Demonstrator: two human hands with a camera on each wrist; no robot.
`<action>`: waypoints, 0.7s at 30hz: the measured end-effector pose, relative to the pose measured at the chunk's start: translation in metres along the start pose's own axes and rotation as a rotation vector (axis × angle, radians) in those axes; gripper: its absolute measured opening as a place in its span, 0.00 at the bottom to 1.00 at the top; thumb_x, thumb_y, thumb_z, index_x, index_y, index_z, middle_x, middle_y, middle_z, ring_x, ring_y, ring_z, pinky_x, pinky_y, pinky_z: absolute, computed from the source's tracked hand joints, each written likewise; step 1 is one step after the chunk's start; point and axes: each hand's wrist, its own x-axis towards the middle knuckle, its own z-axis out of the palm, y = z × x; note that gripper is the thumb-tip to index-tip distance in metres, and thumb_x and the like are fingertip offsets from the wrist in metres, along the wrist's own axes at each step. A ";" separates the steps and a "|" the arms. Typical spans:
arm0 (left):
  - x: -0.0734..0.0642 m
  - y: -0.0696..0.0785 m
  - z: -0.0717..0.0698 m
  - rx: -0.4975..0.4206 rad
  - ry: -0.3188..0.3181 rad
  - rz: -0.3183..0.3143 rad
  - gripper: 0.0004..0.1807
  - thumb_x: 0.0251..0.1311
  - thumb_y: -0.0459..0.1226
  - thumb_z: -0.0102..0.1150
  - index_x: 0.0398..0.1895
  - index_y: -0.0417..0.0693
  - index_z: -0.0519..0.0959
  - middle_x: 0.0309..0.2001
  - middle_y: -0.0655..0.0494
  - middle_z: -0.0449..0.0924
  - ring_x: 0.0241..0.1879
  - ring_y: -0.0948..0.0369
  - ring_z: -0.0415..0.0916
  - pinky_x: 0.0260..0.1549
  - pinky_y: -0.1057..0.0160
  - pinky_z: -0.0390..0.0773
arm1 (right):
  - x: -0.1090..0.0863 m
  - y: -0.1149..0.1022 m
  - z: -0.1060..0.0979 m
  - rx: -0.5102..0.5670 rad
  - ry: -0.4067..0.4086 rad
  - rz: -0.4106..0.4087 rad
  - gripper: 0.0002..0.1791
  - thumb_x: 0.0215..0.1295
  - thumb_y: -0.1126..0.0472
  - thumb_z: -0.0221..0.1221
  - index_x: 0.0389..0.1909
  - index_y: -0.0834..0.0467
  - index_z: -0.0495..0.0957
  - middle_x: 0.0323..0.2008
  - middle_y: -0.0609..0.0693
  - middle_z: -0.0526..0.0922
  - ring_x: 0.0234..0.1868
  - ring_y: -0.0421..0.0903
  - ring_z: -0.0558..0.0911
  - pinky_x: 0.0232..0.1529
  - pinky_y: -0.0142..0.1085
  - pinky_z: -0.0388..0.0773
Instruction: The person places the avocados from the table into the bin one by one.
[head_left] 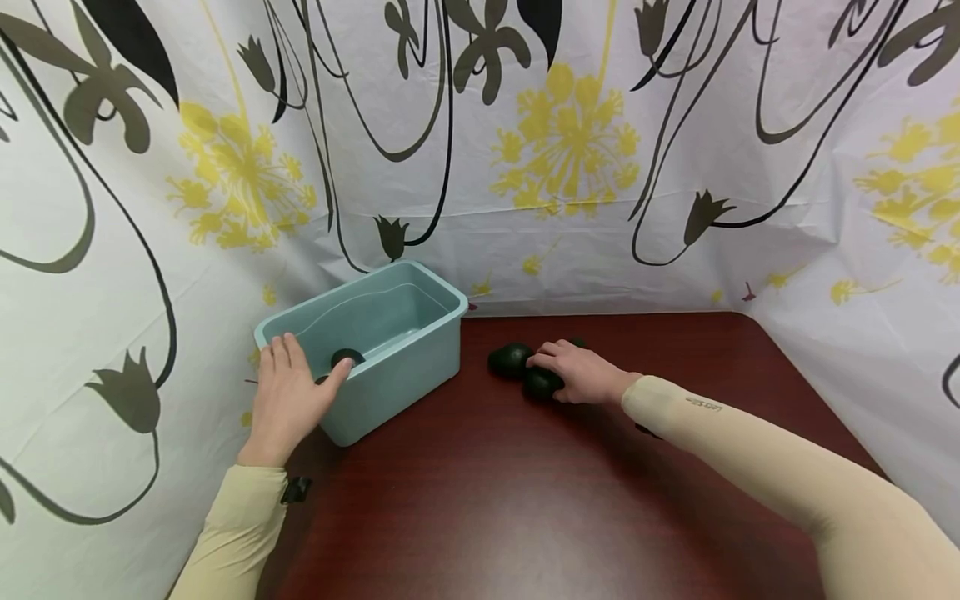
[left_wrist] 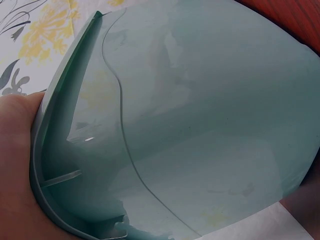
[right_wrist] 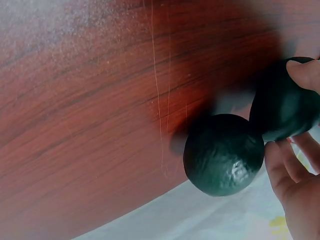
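My left hand (head_left: 288, 400) rests on the near left corner of a pale blue-green plastic bin (head_left: 397, 392), fingers extended over its rim. In the left wrist view the bin's wall (left_wrist: 200, 125) fills most of the picture. Inside the bin lies a dark round avocado (head_left: 347, 357), partly hidden by the rim. On the table, my right hand (head_left: 583, 372) grips a dark green avocado (right_wrist: 285, 105) between thumb and fingers. Against it sits another avocado (right_wrist: 223, 155). A bit of a further dark green thing (head_left: 577, 342) shows behind the hand.
The dark red-brown wooden table (head_left: 480, 500) spreads to the front and right of the bin. A white curtain (head_left: 570, 258) with yellow and grey flowers hangs along the table's back and sides. The bin stands near the table's left edge.
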 end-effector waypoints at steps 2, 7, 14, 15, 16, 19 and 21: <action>0.000 0.000 -0.001 0.001 0.001 0.001 0.62 0.68 0.70 0.40 0.76 0.23 0.35 0.75 0.21 0.34 0.74 0.29 0.33 0.68 0.32 0.44 | 0.000 -0.001 0.000 -0.004 0.005 -0.001 0.38 0.52 0.59 0.76 0.66 0.50 0.74 0.58 0.47 0.74 0.56 0.49 0.73 0.46 0.43 0.80; -0.001 0.001 -0.002 0.002 0.001 0.001 0.61 0.68 0.70 0.40 0.76 0.23 0.35 0.75 0.21 0.35 0.74 0.29 0.33 0.68 0.32 0.45 | 0.000 -0.002 0.004 -0.012 0.020 -0.003 0.38 0.54 0.55 0.76 0.66 0.50 0.74 0.58 0.46 0.75 0.54 0.49 0.72 0.48 0.43 0.78; -0.001 0.001 -0.002 -0.002 -0.004 0.006 0.61 0.68 0.70 0.39 0.76 0.24 0.34 0.75 0.21 0.34 0.74 0.29 0.32 0.68 0.32 0.44 | -0.003 -0.006 0.007 0.076 -0.019 0.060 0.37 0.58 0.52 0.73 0.68 0.51 0.71 0.56 0.46 0.73 0.49 0.44 0.77 0.47 0.40 0.79; -0.001 0.001 -0.002 -0.003 -0.003 0.006 0.61 0.68 0.70 0.39 0.76 0.24 0.34 0.75 0.21 0.34 0.74 0.29 0.32 0.68 0.32 0.44 | -0.003 -0.007 0.007 0.098 -0.023 0.069 0.37 0.58 0.53 0.73 0.69 0.51 0.71 0.56 0.46 0.73 0.47 0.43 0.78 0.45 0.39 0.79; -0.001 0.001 -0.002 -0.004 -0.002 0.007 0.61 0.68 0.70 0.39 0.76 0.24 0.34 0.75 0.21 0.34 0.74 0.29 0.32 0.68 0.32 0.44 | -0.003 -0.008 0.007 0.115 -0.027 0.078 0.37 0.59 0.53 0.73 0.69 0.51 0.71 0.56 0.46 0.72 0.45 0.41 0.79 0.44 0.38 0.79; -0.001 0.001 -0.002 -0.004 -0.001 0.004 0.62 0.68 0.70 0.39 0.76 0.24 0.34 0.75 0.21 0.34 0.74 0.29 0.32 0.68 0.31 0.44 | -0.003 -0.010 0.007 0.149 -0.034 0.102 0.37 0.59 0.52 0.72 0.69 0.49 0.71 0.56 0.45 0.72 0.40 0.38 0.79 0.41 0.36 0.79; -0.001 0.001 -0.002 -0.005 -0.002 0.002 0.62 0.68 0.70 0.39 0.76 0.24 0.34 0.75 0.21 0.34 0.74 0.29 0.32 0.68 0.31 0.44 | -0.004 -0.012 0.007 0.162 -0.031 0.111 0.37 0.59 0.52 0.72 0.69 0.49 0.71 0.55 0.44 0.72 0.40 0.38 0.78 0.41 0.36 0.78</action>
